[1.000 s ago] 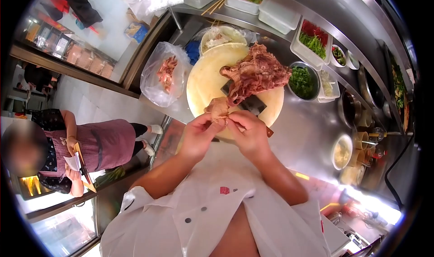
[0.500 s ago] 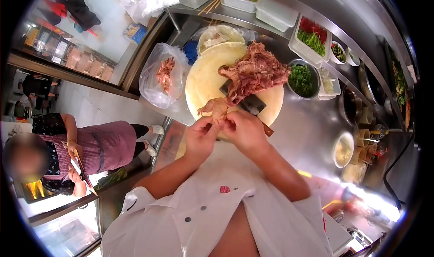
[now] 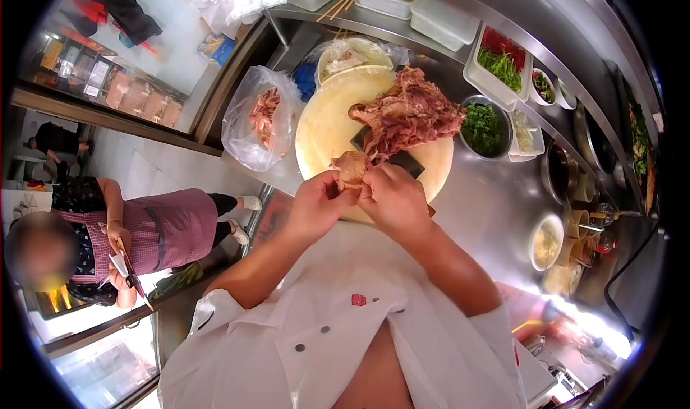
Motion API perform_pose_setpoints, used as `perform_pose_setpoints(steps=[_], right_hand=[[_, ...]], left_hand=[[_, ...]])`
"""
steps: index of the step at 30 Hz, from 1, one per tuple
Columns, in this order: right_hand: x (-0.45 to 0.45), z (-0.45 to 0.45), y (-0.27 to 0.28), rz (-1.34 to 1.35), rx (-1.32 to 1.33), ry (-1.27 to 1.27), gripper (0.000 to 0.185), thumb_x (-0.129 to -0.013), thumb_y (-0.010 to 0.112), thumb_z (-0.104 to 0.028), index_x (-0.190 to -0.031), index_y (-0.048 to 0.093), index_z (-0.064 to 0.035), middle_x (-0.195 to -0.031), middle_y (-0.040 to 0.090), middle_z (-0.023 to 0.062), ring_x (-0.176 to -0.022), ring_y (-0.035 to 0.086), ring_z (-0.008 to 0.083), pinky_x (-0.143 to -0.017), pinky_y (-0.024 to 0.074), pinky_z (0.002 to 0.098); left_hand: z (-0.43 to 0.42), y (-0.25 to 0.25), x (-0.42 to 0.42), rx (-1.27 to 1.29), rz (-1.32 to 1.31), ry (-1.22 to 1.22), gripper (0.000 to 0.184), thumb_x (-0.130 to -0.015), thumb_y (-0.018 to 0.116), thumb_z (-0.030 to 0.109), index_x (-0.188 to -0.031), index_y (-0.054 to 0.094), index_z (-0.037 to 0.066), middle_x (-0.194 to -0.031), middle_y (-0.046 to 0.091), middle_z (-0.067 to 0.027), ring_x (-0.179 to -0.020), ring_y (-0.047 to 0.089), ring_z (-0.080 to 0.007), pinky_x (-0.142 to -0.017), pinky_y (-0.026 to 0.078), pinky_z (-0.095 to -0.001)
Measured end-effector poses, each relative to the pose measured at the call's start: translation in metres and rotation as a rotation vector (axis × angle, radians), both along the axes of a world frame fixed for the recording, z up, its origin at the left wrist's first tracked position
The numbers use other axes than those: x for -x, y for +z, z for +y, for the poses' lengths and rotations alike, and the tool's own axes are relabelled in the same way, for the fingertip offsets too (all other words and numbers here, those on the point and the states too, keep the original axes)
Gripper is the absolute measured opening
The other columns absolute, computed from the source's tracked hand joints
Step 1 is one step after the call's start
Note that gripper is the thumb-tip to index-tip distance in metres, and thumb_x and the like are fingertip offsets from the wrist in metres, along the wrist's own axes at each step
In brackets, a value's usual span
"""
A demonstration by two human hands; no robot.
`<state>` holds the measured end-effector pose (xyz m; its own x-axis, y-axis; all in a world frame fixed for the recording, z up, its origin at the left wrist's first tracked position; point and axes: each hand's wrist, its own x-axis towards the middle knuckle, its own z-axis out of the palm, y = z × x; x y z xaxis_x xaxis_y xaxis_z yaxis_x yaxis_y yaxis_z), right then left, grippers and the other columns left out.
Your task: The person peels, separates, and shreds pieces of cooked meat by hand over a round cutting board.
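Observation:
Both my hands pinch a small pale-brown piece of cooked meat [image 3: 350, 169] above the near edge of a round cutting board [image 3: 323, 132]. My left hand [image 3: 321, 204] has it from the left, with the fingertips closed. From the right, my right hand [image 3: 392, 197] grips the same piece. Just beyond my hands lies a large chunk of reddish-brown cooked meat [image 3: 410, 118] on the board. It rests partly over the dark blade of a cleaver [image 3: 405, 164], whose handle is mostly hidden behind my right hand.
A clear plastic bag [image 3: 241, 121] with meat pieces lies left of the board. To the right is a metal bowl of chopped greens [image 3: 483, 129]. A shelf [image 3: 445, 60] holds vegetable containers. At the left stands a person in a checked apron [image 3: 169, 226].
My hands have risen slightly towards the large chunk, and the small piece has turned between my fingers. My right hand now covers more of the cleaver's handle.

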<state>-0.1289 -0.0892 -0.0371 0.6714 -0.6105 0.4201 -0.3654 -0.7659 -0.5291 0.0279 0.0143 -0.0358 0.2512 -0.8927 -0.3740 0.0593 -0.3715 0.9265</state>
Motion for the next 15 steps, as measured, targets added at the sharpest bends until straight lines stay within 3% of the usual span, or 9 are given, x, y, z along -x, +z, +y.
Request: perform_pose_setpoints(steps=[4,8,15], right_hand=[[0.004,-0.013,0.006,-0.01,-0.034,0.038,0.015,-0.075,0.075,-0.004,-0.081,0.061,-0.0064,-0.08,0.063,0.0081,-0.073,0.064,0.0297,-0.062,0.0533,0.0397],[0.007,-0.021,0.018,-0.062,-0.324,0.119,0.013,-0.083,0.076,-0.011,-0.088,0.065,-0.0063,-0.086,0.066,0.0099,-0.076,0.068,0.0283,-0.065,0.0562,0.0385],[0.017,-0.026,0.029,-0.178,-0.643,0.103,0.014,-0.092,0.072,-0.01,-0.103,0.07,-0.0009,-0.091,0.068,0.0138,-0.076,0.071,0.0249,-0.068,0.0562,0.0329]], left_hand=[[-0.002,0.001,0.004,0.024,0.193,0.037,0.031,-0.099,0.07,0.014,-0.123,0.065,-0.005,-0.108,0.071,-0.0066,-0.098,0.067,-0.0125,-0.088,0.056,-0.0284],[-0.006,0.005,0.004,0.02,0.466,0.148,0.03,-0.1,0.067,0.017,-0.122,0.065,-0.004,-0.111,0.071,-0.0087,-0.1,0.07,-0.0168,-0.091,0.059,-0.0323],[-0.009,0.004,-0.005,-0.011,0.584,0.161,0.031,-0.103,0.066,0.023,-0.122,0.066,-0.002,-0.114,0.072,-0.0089,-0.102,0.07,-0.0174,-0.094,0.059,-0.0339]])
